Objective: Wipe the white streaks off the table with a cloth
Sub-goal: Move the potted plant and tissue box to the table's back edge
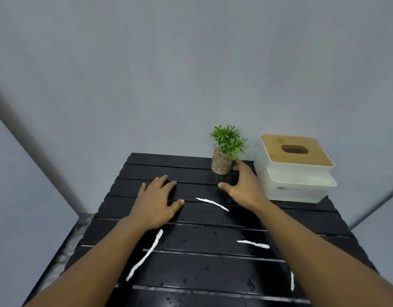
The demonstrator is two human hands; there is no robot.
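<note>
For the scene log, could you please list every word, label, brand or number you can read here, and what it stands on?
None: no readable text anywhere.
White box with wooden lid: no print visible.
Plant pot: no label visible.
Black table: only white streaks.

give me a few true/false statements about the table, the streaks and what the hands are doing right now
1. Both hands hold a cloth. False: the left hand and right hand are bare and open; no cloth is in view.
2. White streaks remain on the black slatted table. True: for example the long streak near the left forearm.
3. The right hand reaches beside the small potted plant. True.
4. The tissue box sits at the left rear corner. False: it is at the right rear.
5. The plant has tipped over. False: it stands upright.
</note>
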